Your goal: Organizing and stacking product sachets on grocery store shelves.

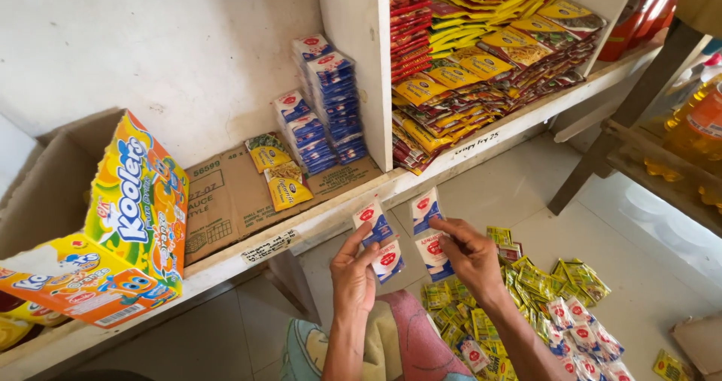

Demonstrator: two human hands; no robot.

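The left hand (pixel 355 270) pinches a strip of two white-and-blue sachets (pixel 378 238); the right hand (pixel 470 255) pinches another strip (pixel 429 230) just beside it, both held in front of the shelf (pixel 331 219). The grip appears to be fingertip only. Risk: a strip slips and drops into the loose packets on the floor (pixel 541 298), mixing stock. The stacked sachets (pixel 331 99) lean and may topple if nudged.
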